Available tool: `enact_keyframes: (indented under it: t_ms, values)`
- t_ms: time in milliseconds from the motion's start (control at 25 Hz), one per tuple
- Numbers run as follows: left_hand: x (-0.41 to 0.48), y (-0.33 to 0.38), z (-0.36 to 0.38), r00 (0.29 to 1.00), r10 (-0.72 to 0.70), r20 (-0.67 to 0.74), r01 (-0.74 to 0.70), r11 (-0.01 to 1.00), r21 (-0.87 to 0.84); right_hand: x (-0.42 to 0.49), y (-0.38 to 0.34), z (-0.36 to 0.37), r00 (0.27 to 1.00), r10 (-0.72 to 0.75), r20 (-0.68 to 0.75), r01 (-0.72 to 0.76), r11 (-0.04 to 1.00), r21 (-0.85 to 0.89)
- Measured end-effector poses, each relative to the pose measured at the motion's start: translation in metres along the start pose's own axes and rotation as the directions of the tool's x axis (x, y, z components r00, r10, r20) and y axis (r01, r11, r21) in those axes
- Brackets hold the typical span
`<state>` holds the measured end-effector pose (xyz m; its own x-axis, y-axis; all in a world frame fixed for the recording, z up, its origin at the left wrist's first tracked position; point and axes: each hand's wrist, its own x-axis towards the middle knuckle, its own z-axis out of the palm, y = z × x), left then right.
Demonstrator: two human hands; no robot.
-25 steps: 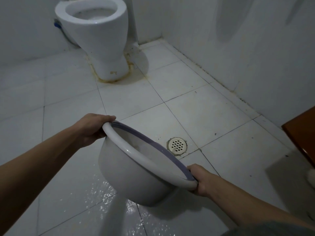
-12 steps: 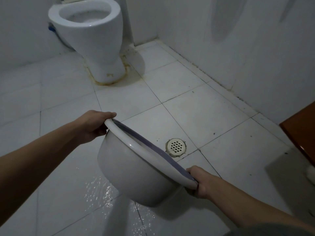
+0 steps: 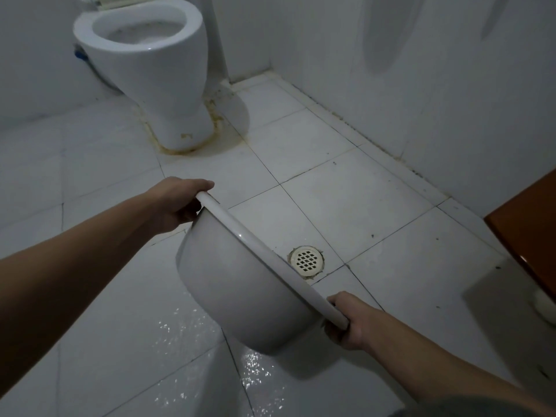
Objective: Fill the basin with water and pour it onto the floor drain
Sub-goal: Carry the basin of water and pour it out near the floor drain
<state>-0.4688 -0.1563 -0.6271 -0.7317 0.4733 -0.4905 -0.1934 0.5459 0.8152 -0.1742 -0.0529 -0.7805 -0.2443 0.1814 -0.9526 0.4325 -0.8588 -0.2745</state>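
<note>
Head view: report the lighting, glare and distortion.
Head view: dim, bluish light throughout; bright glints on the wet floor tiles below the basin; soft dark patches, likely shadows, on the right wall; forearms look stretched toward the lower corners, a wide-angle effect; toilet and floor drain are sharp, no motion blur.

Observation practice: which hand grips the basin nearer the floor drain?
The right hand, on the round white basin's rim beside the grated drain; the left hand grips the opposite rim.

This is a bathroom. A white toilet (image 3: 156, 70) stands near the far corner of a white-tiled floor (image 3: 346, 200). White walls (image 3: 421, 70) rise from its edges, a round grated floor drain (image 3: 307, 260) sits among the tiles, and the nearest tiles glisten wet.
</note>
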Motion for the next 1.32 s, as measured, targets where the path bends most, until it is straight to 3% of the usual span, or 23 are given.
enact_keyframes:
  t_ms: [680, 1320]
  values:
    - [0.001, 0.031, 0.028, 0.998, 0.050, -0.035, -0.051, 0.999, -0.011, -0.003, 0.001, 0.006, 0.991, 0.077, 0.111, -0.074, 0.997, -0.026]
    - [-0.006, 0.047, 0.049, 0.998, 0.036, 0.042, -0.032, 0.996, -0.081, -0.010, 0.004, 0.011, 0.963, 0.124, 0.238, -0.106, 0.990, -0.090]
